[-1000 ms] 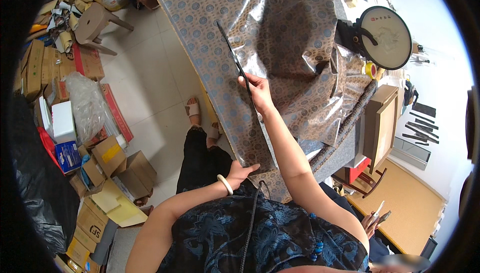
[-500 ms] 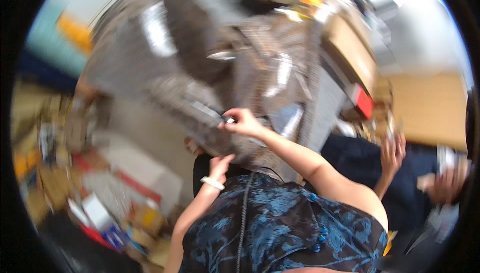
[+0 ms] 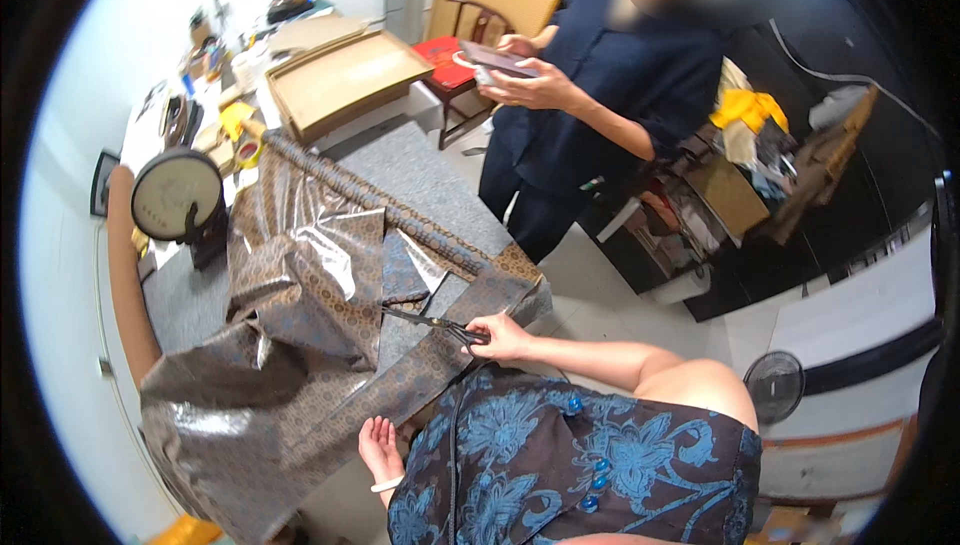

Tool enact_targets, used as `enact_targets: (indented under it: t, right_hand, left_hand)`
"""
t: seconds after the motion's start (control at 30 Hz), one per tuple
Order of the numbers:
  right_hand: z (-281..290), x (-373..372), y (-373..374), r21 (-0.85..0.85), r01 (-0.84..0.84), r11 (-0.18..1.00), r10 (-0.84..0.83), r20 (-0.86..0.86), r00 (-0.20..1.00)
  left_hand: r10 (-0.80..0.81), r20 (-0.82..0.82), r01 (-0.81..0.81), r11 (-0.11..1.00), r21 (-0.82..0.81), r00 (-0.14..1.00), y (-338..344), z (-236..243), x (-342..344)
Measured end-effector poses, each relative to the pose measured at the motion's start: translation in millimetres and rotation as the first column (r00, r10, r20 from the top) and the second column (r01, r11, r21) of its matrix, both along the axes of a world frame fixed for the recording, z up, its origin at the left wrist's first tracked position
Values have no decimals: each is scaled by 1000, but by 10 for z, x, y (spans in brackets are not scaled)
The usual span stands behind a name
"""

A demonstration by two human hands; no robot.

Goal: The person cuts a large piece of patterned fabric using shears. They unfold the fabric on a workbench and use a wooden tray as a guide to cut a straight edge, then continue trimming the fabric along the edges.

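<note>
A pair of black scissors (image 3: 422,319) is in my right hand (image 3: 500,337), with the fingers closed round the handles. Its blades point left over a glossy brown sheet (image 3: 320,410) with a small repeating pattern, beside a gap where the grey table top shows. My left hand (image 3: 380,448), a white band at its wrist, holds nothing. Its fingers are stretched out near the front edge of the sheet. The sheet lies heaped and creased over the table and hangs off its near left side. A roll of similar patterned material (image 3: 400,213) runs along the right part of the table.
Across the table a person in dark clothes (image 3: 620,65) holds a phone (image 3: 497,60). A round-headed black stand (image 3: 178,195), a shallow box (image 3: 350,85) and yellow tape (image 3: 248,152) sit on the table. To the right are cluttered shelves (image 3: 690,220) and a fan (image 3: 774,387).
My view has swung to the right and sharpened, bringing the other person to the upper middle. My left hand has moved away from my right hand, which still grips the scissors.
</note>
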State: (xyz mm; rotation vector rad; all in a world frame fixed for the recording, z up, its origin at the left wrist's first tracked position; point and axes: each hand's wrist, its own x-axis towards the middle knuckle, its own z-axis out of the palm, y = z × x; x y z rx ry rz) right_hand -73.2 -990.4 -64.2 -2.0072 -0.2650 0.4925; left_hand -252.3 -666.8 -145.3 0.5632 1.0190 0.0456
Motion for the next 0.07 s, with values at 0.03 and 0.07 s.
enact_targets:
  t: [0.03, 0.07]
  right_hand:
    - [-16, -148, 21, 5, 72, 997, -72, 18, 997]
    - [57, -325, 116, -18, 147, 989, -144, 116, 983]
  left_hand:
    - [-67, 58, 65, 997, 42, 996, 106, 199, 80]
    - [-145, 163, 122, 982, 143, 976, 200, 424, 142]
